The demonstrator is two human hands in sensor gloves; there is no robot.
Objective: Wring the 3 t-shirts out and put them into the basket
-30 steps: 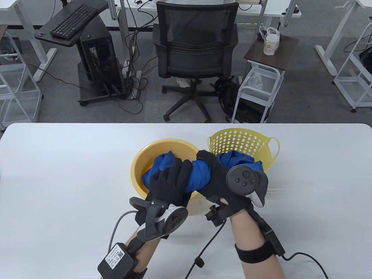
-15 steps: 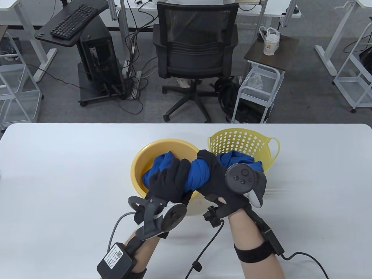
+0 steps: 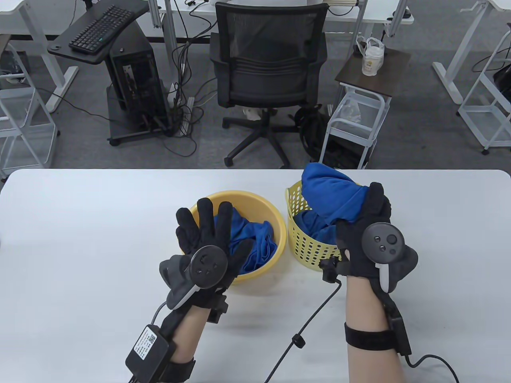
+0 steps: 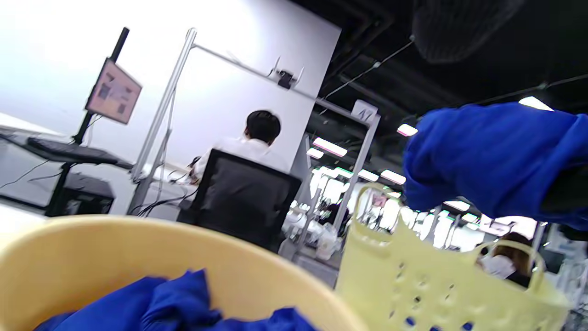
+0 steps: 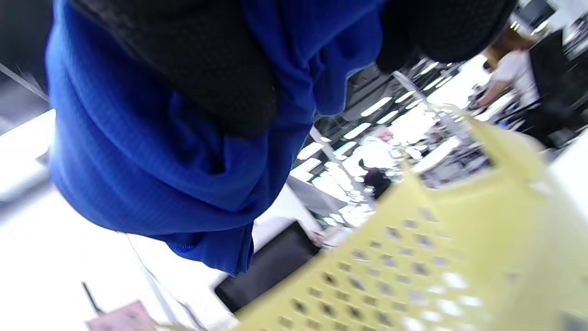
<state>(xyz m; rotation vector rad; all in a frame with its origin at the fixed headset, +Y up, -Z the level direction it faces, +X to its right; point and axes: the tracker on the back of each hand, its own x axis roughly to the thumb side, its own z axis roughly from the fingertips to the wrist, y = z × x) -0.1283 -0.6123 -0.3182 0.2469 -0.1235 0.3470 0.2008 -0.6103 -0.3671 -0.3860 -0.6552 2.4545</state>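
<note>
The right hand [image 3: 369, 235] grips a bunched blue t-shirt [image 3: 331, 193] above the basket [image 3: 309, 243], the left hand [image 3: 207, 239] spread empty; soft, floppy cloth, probably wet-heavy, best grasped in a fistful

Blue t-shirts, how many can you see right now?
3: one t-shirt gripped by the right hand above the basket, one already in the basket, one in the yellow basin. More could be hidden underneath.

Bright, even overhead light fills the table view, shadows soft. Both wrist views are motion-blurred; ceiling lights [image 4: 330, 147] blow out toward three o'clock, the wall glaring at ten.
</note>
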